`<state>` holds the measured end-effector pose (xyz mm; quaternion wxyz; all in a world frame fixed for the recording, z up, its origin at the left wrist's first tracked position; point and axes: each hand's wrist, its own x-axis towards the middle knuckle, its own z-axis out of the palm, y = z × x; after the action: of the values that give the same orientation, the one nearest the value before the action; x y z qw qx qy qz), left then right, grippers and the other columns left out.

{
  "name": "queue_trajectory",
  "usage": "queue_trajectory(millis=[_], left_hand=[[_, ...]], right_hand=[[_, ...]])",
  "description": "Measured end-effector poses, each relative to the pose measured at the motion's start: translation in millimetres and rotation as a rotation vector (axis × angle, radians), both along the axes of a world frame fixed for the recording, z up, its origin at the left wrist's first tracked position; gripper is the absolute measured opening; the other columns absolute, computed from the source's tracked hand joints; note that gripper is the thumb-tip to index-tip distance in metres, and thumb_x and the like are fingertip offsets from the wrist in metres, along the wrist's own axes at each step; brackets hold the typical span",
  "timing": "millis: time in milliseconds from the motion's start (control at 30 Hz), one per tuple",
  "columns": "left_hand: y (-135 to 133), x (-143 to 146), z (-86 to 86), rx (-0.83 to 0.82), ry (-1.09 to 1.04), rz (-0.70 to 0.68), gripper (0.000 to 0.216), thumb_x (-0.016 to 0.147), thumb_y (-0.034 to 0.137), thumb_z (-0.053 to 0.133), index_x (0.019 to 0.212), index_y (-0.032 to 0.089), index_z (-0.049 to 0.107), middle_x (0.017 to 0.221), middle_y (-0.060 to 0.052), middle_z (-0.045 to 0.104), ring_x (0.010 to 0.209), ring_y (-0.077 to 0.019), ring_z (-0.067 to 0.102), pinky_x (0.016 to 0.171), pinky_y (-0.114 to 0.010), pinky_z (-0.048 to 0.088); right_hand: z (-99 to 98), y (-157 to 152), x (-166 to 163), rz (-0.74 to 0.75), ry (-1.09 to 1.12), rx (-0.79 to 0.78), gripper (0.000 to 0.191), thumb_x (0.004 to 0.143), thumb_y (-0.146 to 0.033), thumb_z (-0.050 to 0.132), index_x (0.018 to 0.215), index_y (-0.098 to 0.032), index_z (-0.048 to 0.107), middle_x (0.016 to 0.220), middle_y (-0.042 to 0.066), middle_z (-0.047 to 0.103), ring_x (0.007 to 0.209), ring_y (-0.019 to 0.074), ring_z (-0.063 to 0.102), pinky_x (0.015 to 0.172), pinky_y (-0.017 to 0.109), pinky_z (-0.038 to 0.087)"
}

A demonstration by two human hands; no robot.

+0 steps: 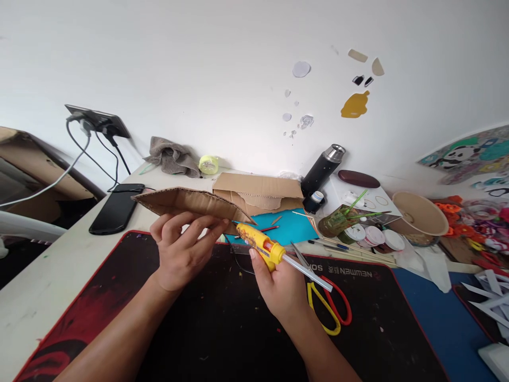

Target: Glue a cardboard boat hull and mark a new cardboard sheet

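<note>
My left hand (181, 249): fingers pinched on the lower edge of a cardboard piece (186, 201), holding it above the far edge of the black mat (222, 329), mid-counter. My right hand (280, 286): wrapped tight around a yellow glue gun (260, 245). The nozzle points at the piece's right end, just beside the left fingertips; I can't tell if it touches. A glue stick (310, 273) juts out the gun's back. Scissors (328, 307) lie on the mat, just right of my right hand. A phone (117, 209) lies near the counter (51, 270) left edge. A cardboard box (258, 192), blue sheet (290, 225) and black flask (323, 170) sit toward the back edge.
</note>
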<state>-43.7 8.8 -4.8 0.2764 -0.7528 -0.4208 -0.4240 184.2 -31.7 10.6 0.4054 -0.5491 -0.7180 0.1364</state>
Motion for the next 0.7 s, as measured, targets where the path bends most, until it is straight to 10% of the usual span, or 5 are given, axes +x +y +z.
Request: queue_trajectory(millis=[700], left_hand=[[0.7,-2.1,1.4,0.02,0.033,0.042,0.038,0.1,0.015,0.075,0.127,0.041,0.079,0.102,0.003,0.085,0.098,-0.0282,0.062,0.095,-0.049,0.037]], right_hand=[[0.9,-0.9,2.7,0.007,0.004,-0.012,0.034,0.108,-0.044,0.058,0.101,-0.018,0.078,0.087,0.01,0.084,0.074,0.0258,0.082,0.063,0.03,0.062]])
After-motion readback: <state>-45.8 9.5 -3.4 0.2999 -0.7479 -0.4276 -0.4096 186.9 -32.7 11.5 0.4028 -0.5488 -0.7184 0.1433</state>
